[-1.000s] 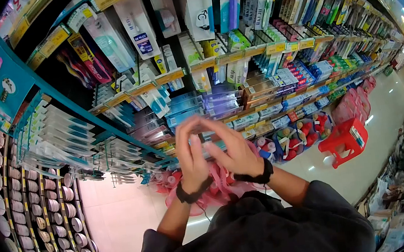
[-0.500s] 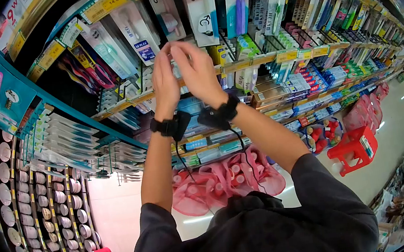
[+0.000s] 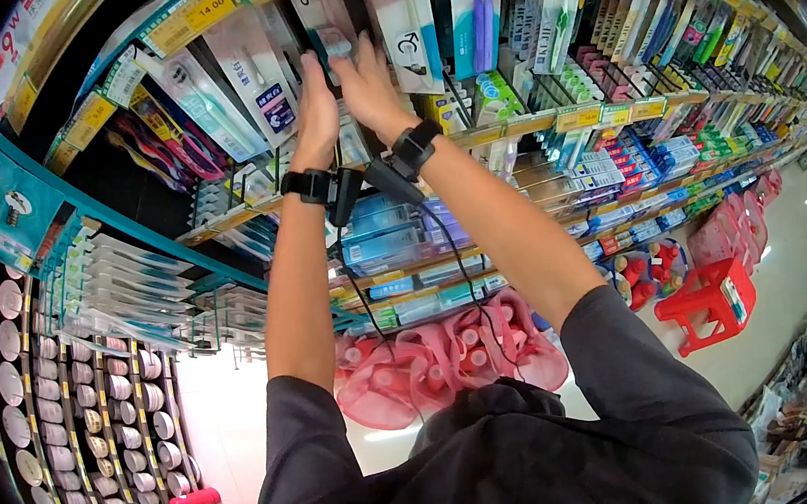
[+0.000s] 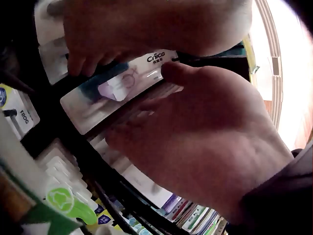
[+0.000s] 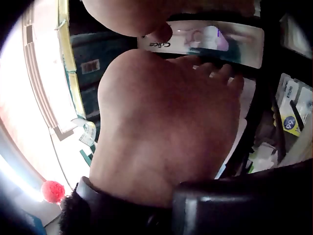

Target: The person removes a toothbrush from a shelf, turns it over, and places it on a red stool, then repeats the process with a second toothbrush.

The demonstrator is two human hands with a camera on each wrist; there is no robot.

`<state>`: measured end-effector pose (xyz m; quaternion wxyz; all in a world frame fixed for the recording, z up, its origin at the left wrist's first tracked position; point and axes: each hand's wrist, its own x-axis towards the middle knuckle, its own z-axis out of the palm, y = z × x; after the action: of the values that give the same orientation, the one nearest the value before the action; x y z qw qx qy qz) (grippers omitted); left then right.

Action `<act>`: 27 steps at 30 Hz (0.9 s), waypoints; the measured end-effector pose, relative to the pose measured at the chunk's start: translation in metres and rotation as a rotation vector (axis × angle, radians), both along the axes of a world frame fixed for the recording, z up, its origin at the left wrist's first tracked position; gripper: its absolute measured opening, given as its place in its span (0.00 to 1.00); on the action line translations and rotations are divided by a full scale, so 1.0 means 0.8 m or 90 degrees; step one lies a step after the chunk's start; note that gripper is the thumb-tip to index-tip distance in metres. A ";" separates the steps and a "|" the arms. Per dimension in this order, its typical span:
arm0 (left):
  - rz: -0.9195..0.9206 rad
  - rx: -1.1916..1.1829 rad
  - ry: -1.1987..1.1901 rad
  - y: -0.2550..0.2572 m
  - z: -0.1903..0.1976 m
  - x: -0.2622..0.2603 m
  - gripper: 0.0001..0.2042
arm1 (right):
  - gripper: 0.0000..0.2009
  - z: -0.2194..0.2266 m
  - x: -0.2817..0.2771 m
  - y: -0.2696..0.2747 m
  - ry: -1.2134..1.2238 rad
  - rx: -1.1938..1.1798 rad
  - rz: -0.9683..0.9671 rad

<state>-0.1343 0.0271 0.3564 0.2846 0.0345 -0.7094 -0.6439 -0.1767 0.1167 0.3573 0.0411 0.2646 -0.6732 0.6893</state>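
Observation:
In the head view my left hand and right hand reach up to the toothbrush display, palms turned toward each other. Between and just beyond their fingertips hangs a white and teal Cnice toothbrush pack, which has a purple print in the left wrist view. My left hand lies below this pack there, its thumb tip overlapping the pack's edge. Seen from the right wrist, the right hand is beside the same pack, fingers bent slightly at the tips. Neither hand has a grip on anything.
Other toothbrush packs hang close on both sides, a white one and a teal one. A price rail crosses under the wrists. Toothpaste boxes fill the shelf below. Pink bags and a red stool stand on the floor.
Both hands have risen from in front of the lower shelves to the hanging packs. The fingers met in a ring earlier; now the hands are parted, one each side of a pack.

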 end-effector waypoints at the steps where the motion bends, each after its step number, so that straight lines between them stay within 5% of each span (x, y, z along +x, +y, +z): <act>1: -0.007 0.022 -0.007 -0.002 0.000 -0.006 0.39 | 0.42 0.002 -0.008 -0.002 0.024 -0.018 0.014; 9: -0.021 0.069 -0.030 -0.008 -0.010 -0.023 0.39 | 0.41 0.000 -0.024 0.001 -0.069 -0.027 0.058; 27: -0.049 0.039 -0.025 0.010 -0.016 0.020 0.44 | 0.38 -0.015 -0.001 0.010 0.053 0.003 0.010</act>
<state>-0.1179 0.0354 0.3439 0.2445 0.0284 -0.6958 -0.6748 -0.1773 0.1244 0.3455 0.0633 0.2983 -0.6705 0.6763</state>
